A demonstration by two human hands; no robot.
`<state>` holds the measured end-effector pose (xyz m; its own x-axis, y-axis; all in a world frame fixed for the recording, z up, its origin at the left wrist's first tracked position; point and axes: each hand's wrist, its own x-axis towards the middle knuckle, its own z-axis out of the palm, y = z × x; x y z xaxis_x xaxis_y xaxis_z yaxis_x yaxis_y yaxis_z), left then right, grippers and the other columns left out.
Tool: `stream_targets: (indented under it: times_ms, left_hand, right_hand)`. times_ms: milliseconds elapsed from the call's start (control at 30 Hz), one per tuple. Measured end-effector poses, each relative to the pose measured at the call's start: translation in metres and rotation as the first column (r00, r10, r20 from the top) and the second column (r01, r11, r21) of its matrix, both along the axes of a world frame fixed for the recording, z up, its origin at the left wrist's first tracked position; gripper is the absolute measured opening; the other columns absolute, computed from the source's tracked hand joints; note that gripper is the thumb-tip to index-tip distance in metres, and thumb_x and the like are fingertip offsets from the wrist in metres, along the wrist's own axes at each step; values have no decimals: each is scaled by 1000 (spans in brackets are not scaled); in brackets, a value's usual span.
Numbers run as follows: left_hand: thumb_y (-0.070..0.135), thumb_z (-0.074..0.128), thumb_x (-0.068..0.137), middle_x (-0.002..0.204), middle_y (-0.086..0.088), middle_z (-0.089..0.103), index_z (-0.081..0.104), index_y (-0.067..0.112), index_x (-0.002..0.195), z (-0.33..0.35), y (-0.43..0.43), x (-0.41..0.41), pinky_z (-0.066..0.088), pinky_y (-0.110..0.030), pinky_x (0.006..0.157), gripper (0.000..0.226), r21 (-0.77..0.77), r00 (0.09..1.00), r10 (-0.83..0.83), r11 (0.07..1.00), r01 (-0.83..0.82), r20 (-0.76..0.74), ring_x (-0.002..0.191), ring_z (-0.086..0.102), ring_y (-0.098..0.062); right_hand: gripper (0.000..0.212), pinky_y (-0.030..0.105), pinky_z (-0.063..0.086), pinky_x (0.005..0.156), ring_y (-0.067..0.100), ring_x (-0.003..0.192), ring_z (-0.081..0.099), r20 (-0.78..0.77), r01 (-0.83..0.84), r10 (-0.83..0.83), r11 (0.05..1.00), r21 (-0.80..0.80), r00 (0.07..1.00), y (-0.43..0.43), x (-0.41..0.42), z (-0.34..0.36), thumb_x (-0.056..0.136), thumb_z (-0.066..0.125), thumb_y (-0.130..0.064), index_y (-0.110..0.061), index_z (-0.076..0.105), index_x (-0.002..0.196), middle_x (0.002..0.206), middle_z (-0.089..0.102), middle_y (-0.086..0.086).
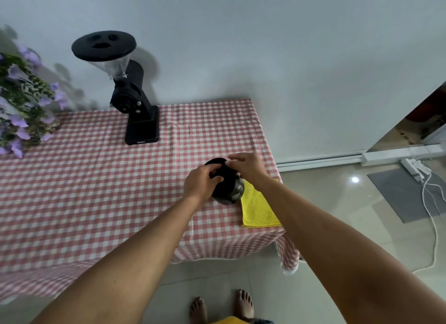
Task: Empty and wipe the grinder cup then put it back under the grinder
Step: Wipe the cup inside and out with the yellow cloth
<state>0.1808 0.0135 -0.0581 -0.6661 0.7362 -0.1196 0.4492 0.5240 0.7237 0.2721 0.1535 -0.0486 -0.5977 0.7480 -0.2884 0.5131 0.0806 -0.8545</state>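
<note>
Cup top mostly hidden by fingers; can't tell lid from opening, nor contents. Left hand [199, 182]: grip curled round near rim, fingers over top. Right hand [248, 165]: thumb & fingertips pinching far rim. Both forearms stretched fwd. Grinder cup [228, 191] x1, black, tilted, near bench [96, 178] right edge, just beside yellow cloth [259, 207] x1. Grinder [135, 99] x1 at back, well apart from cup.
</note>
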Motion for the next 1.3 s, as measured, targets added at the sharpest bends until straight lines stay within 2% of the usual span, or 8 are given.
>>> stream_targets:
  times_ms: [200, 267, 367, 533, 667, 800, 1100, 1300]
  left_hand:
    - [28, 67, 94, 139, -1, 63, 59, 26, 139, -1, -3, -10, 49, -28, 98, 45, -5, 995, 60, 998, -60, 79, 126, 59, -21]
    - [29, 66, 95, 141, -1, 62, 58, 25, 140, -2, -5, -12, 47, -26, 97, 46, -10, 993, 73, 997, -72, 97, 127, 58, -20]
    - [27, 64, 96, 143, -2, 59, 55, 24, 143, -3, -7, -14, 45, -25, 98, 48, -3, 985, 96, 995, -97, 141, 130, 56, -21]
    - [29, 62, 96, 140, -2, 62, 55, 23, 143, -1, -8, -16, 53, -38, 102, 48, 14, 970, 150, 988, -156, 191, 126, 58, -22]
    - [34, 60, 96, 133, 1, 65, 62, 21, 136, 2, -6, -16, 49, -33, 102, 42, 39, 949, 190, 978, -206, 252, 125, 58, -21]
    - [56, 60, 92, 101, 7, 71, 72, 22, 94, 2, -3, -15, 54, -34, 92, 36, 79, 903, 223, 960, -269, 367, 105, 65, -19]
    - [47, 73, 83, 123, 3, 65, 64, 21, 127, 6, 1, -14, 52, -38, 100, 52, 28, 899, 186, 976, -215, 397, 115, 59, -19]
    - [39, 69, 87, 118, 2, 65, 61, 18, 128, 5, 4, -5, 54, -35, 93, 47, 38, 903, 240, 962, -271, 357, 111, 61, -20]
  right_hand:
    - [13, 30, 43, 62, 15, 67, 54, 101, 96, -107, 989, 110, 989, 11, 27, -17, 88, 62, -26, -21, 67, 78, 71, 59, -1]
    - [6, 31, 47, 71, 23, 89, 59, 265, 113, -156, 979, 171, 952, 15, 45, -30, 87, 59, -28, -25, 64, 89, 94, 61, 7]
    - [47, 44, 37, 103, 36, 125, 41, 509, 103, -214, 966, 237, 834, 17, 67, -51, 88, 60, -28, -21, 51, 134, 135, 44, 17]
    - [57, 47, 31, 107, 38, 128, 34, 596, 133, -258, 960, 246, 761, 10, 87, -71, 85, 60, -21, -17, 38, 138, 139, 33, 18]
    - [62, 48, 30, 109, 39, 130, 37, 591, 169, -273, 959, 225, 759, 8, 85, -74, 87, 57, -18, -16, 30, 143, 140, 38, 20]
    - [55, 49, 35, 106, 39, 128, 44, 557, 242, -287, 958, 155, 779, 9, 80, -78, 88, 52, -16, -18, 34, 141, 138, 50, 16]
    - [33, 37, 47, 77, 35, 89, 59, 362, 201, -297, 939, 279, 884, -2, 76, -58, 89, 40, -8, -10, 69, 104, 114, 60, 16]
    - [20, 35, 41, 67, 35, 86, 59, 174, 202, -271, 920, 334, 947, -11, 65, -21, 99, 39, -22, -17, 58, 101, 98, 64, 9]
